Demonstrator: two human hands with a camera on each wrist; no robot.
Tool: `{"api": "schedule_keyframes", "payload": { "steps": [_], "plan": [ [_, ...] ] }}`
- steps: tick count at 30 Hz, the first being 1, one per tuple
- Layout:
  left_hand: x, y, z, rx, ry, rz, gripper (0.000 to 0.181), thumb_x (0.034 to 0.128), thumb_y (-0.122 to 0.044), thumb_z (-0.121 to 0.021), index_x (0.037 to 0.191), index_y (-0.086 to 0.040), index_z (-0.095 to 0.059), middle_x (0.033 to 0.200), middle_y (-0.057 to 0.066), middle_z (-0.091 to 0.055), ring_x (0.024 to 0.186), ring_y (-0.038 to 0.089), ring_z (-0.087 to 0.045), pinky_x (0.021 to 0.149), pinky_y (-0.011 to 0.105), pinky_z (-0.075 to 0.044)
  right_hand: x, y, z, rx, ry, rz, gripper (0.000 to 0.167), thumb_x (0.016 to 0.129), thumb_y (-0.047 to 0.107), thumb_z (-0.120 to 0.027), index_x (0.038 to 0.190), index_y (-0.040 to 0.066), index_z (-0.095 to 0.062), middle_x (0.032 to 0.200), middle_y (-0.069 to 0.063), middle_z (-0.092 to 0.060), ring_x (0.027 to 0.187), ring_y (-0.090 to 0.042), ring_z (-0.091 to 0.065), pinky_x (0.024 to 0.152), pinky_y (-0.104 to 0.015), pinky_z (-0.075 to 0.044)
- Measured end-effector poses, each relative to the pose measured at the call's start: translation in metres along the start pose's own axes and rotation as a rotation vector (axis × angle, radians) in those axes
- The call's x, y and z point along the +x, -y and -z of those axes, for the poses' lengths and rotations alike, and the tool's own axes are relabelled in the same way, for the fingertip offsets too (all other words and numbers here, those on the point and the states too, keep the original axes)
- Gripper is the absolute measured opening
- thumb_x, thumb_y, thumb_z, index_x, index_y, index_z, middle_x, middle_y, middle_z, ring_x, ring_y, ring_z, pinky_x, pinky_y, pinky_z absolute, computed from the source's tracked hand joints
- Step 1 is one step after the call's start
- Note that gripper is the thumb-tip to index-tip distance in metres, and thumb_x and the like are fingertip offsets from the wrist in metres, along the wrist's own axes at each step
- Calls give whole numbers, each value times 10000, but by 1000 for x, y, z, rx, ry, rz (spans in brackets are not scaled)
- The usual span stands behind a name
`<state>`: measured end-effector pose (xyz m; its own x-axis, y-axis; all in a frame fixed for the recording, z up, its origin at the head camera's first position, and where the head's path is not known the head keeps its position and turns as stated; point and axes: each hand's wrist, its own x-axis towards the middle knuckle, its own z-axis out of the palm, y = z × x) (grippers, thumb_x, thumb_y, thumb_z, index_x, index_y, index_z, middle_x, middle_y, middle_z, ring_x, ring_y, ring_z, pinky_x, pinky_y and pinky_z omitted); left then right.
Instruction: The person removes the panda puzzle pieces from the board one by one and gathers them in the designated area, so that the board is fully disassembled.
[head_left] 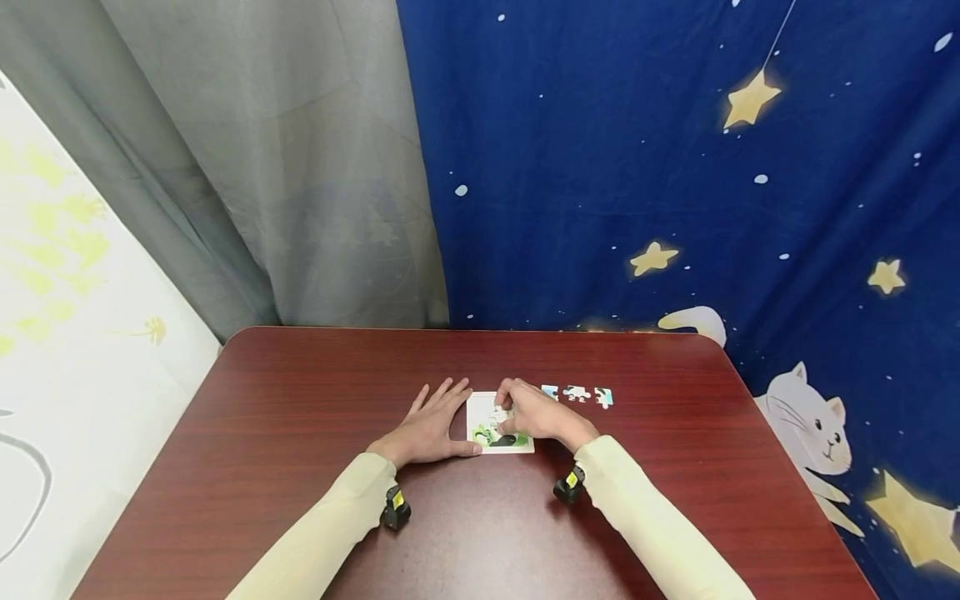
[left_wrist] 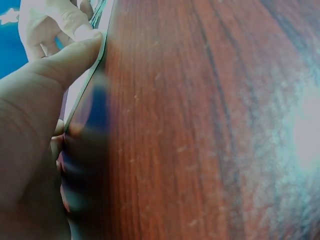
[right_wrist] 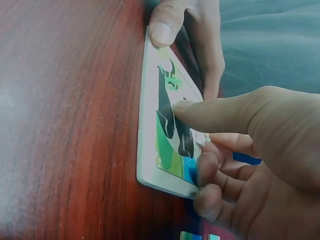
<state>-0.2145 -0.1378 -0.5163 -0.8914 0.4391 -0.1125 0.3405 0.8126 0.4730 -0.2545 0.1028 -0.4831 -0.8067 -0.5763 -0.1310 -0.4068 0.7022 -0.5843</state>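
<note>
A white, flat, rectangular puzzle board (right_wrist: 148,145) lies on the bench (head_left: 300,417) of dark red-brown wood grain. Inside its rim, the near part carries a printed picture (head_left: 501,440) in green and black; the far part looks paler and is partly hidden by a hand. The left hand (head_left: 430,430) is at the left edge of the board, its grip wide with fingers spread, and its thumb rests on the near left corner. The right hand (head_left: 534,412) is above the board's right half. Its thumb touches the picture and its other fingers bend near the far side; whether this grip pinches a piece, I cannot tell. To the right of the board's far end, three small, flat jigsaw pieces (head_left: 577,393) in blue, white and black lie in a row. Behind the board, beyond the bench, hangs a deep blue fabric curtain (head_left: 570,167) with yellow stars.
</note>
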Motion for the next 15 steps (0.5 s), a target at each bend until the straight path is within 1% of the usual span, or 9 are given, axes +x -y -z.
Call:
{"api": "schedule_keyframes", "payload": {
  "steps": [4,8,11,15],
  "plan": [
    [0,-1,1,0,2,-1,1088,884,-708,-736,1696,-128,-300,1808,31,-202,1702,301,-107,1359,621,-31,-2,-3,-2,20,-33,32,391,834,109,-897,1099,83,-610,1051,-44,-647,880,-134,-583,825,-302,-512],
    [0,-2,2,-4,3,0,1089,886,-701,-739,1694,-118,-301,1807,37,-208,1701,307,-111,1357,625,-37,-5,-6,-4,65,-52,41,396,844,86,-884,1094,109,-577,1022,-22,-639,810,-107,-583,771,-270,-503],
    [0,-2,2,-9,3,1,1091,885,-697,-743,1694,-112,-302,1807,40,-207,1701,310,-112,1357,627,-39,-6,-8,-4,109,-51,43,367,872,70,-856,1088,118,-564,1002,-22,-643,780,-96,-596,735,-249,-505],
    [0,-2,2,-8,2,-1,1091,884,-699,-742,1693,-113,-303,1807,41,-206,1701,311,-109,1357,627,-37,-9,-9,-1,177,-42,64,292,918,27,-796,1074,89,-557,989,-58,-654,784,-117,-610,698,-249,-522]
  ]
}}
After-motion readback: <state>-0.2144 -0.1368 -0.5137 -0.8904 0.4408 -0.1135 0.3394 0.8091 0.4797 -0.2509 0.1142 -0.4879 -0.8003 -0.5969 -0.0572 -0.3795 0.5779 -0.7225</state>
